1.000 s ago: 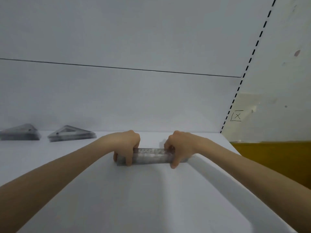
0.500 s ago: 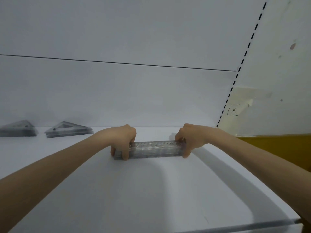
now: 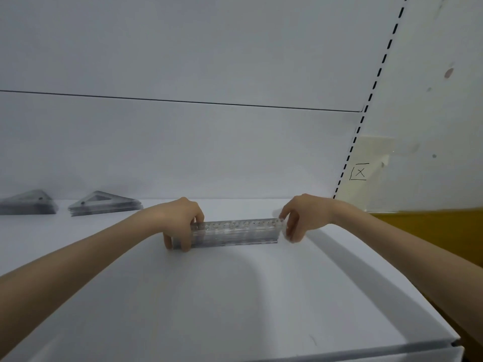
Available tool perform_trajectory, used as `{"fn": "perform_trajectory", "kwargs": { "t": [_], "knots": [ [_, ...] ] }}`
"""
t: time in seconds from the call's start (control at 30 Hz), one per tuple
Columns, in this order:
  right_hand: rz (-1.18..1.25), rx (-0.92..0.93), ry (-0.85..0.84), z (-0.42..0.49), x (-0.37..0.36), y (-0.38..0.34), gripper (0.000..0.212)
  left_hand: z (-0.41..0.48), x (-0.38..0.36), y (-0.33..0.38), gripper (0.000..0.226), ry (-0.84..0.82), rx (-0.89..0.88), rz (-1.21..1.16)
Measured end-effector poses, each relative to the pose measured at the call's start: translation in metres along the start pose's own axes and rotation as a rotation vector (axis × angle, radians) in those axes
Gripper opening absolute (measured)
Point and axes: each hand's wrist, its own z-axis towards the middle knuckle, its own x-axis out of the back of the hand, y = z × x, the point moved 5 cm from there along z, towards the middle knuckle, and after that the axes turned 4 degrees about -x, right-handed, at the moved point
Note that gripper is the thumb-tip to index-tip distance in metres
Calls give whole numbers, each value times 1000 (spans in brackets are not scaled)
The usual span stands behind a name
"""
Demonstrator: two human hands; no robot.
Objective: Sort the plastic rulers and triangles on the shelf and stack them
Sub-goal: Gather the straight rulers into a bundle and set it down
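A stack of clear plastic rulers (image 3: 235, 233) lies on the white shelf (image 3: 235, 296), its long side facing me. My left hand (image 3: 183, 223) grips the stack's left end, fingers curled over the front. At the right end my right hand (image 3: 298, 218) pinches the stack's top corner with its fingertips. Two stacks of clear plastic triangles sit at the back left: one triangle stack (image 3: 104, 203) nearer the middle, the other triangle stack (image 3: 26, 202) at the frame's left edge.
The shelf's white back panel (image 3: 183, 152) rises behind the stacks. A slotted upright (image 3: 366, 105) runs along the right, with a wall and a boxed X mark (image 3: 360, 172) beyond it. A brown-yellow surface (image 3: 431, 226) lies to the right. The shelf's front edge (image 3: 339, 351) is near me.
My right hand slid from gripping over the ruler stack's right part to pinching its very end. The view shifted, so the shelf's front edge shows. My left hand stays on the left end.
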Motion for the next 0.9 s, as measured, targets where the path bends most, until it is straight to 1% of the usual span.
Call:
{"fn": "perform_trajectory", "kwargs": {
  "t": [0.07,0.2,0.27,0.37,0.4,0.5,0.53,0.6,0.77,0.83,0.9],
  "knots": [
    [18,18,33,3,-2,-12,44,0,0,0,39,2,-5,9],
    [-82,10,25,13,0,-27,50,2,1,2,37,-2,-3,-10],
    [-77,3,-1,12,0,-23,52,1,1,3,38,-6,14,-29],
    [-105,75,44,7,-1,-22,58,0,0,3,41,0,37,-10],
    [-108,115,61,7,-4,-24,53,0,0,3,39,0,41,12],
    [-141,186,139,12,-12,-30,32,-1,-1,6,34,7,38,65],
    [-160,190,170,13,-13,-32,29,-1,-2,7,33,9,37,80],
    [-203,208,197,13,-12,-37,29,0,-1,9,30,9,35,110],
    [-295,223,168,11,-11,-47,30,1,1,12,27,22,33,147],
    [-328,205,141,12,-11,-50,28,-1,1,11,32,29,34,126],
    [-342,187,102,12,-10,-54,32,-2,1,12,29,14,34,78]
  ]
}}
